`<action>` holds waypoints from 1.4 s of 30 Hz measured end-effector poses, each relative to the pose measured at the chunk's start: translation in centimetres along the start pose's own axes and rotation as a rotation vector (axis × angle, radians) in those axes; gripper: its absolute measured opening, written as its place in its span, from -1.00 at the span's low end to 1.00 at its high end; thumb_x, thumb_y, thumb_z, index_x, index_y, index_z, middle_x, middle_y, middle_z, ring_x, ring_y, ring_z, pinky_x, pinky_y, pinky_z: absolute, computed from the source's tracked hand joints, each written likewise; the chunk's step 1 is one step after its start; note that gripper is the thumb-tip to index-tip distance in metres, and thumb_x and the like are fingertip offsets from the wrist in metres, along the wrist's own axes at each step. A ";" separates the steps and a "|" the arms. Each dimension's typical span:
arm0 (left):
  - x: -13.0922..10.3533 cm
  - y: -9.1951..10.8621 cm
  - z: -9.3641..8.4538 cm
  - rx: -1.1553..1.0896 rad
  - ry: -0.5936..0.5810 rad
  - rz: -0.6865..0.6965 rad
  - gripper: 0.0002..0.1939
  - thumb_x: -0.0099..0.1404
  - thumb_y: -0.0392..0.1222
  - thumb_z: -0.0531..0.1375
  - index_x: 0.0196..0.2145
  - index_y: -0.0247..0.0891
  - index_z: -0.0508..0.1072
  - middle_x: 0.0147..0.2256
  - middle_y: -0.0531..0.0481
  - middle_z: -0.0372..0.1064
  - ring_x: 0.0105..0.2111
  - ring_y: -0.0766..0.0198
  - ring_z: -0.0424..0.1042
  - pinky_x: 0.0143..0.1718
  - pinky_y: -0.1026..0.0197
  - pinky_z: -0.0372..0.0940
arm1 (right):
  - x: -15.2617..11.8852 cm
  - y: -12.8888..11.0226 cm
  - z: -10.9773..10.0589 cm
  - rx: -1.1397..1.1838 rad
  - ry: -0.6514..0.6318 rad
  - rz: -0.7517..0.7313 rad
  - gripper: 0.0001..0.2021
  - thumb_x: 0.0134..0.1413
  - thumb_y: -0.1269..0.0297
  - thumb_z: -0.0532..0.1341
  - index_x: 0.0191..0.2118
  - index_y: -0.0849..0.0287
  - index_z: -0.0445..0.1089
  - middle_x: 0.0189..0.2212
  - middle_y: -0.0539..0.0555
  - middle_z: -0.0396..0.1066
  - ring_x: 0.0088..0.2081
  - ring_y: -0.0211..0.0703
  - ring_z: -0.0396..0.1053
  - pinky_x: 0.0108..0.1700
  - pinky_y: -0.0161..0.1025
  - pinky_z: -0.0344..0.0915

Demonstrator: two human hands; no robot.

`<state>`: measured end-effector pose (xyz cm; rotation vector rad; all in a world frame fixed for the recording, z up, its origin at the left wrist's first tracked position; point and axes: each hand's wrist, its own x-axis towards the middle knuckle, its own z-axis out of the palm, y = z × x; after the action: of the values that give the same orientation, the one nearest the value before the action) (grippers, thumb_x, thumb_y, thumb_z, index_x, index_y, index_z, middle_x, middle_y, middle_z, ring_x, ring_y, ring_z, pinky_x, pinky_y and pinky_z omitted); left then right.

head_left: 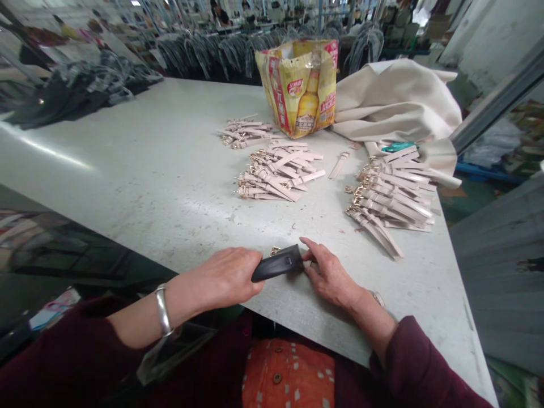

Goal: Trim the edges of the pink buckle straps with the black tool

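one left hand (233,277): wrapped round the black tool (274,266), lower centre
right hand (329,277): slightly parted at its tip; cannot tell if pinching
tool tip: probably best steadied, fingertips clear
gold buckle (275,250): just behind
strap piles (278,177): centre, right

Workshop interior: a pale, scuffed worktable (170,170) spans the scene, glare (55,152) streaking its left side; a whitish wall (501,48) rises at far right; green floor (471,195) shows beyond the worktable's right edge; a slender upright post (320,16) stands at far centre.
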<state>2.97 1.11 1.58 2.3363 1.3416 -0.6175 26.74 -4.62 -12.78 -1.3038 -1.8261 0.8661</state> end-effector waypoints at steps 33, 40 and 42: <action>-3.1 -1.1 2.9 0.100 0.031 0.001 -0.76 0.31 -0.10 0.16 -0.12 -0.17 0.53 -0.27 -0.22 0.67 -0.22 -0.19 0.68 -0.25 0.00 0.38 | 0.2 0.2 -0.1 -0.002 -0.032 -0.020 -0.41 0.17 0.61 0.19 0.30 0.12 0.33 -0.08 0.14 0.53 -0.01 0.00 0.47 0.15 0.02 0.40; -0.6 -0.4 0.6 0.137 -0.005 -0.028 -0.75 0.34 -0.06 0.18 -0.12 -0.20 0.55 -0.19 -0.25 0.68 -0.15 -0.18 0.67 -0.16 -0.02 0.41 | 0.3 0.0 0.0 0.009 -0.018 0.007 -0.41 0.20 0.62 0.15 0.31 0.12 0.31 -0.05 0.16 0.50 0.01 0.01 0.46 0.16 0.05 0.38; -0.1 0.0 -0.1 0.112 -0.010 -0.019 -0.75 0.35 -0.05 0.17 -0.14 -0.20 0.56 -0.22 -0.23 0.68 -0.18 -0.14 0.67 -0.18 -0.01 0.40 | 0.3 -0.3 0.1 0.014 -0.015 0.027 -0.44 0.23 0.60 0.15 0.31 0.12 0.31 -0.06 0.16 0.49 0.01 0.01 0.46 0.16 0.05 0.38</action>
<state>2.90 1.07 1.70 2.4077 1.3582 -0.7270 26.44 -4.42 -12.53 -1.3194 -1.8143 0.9045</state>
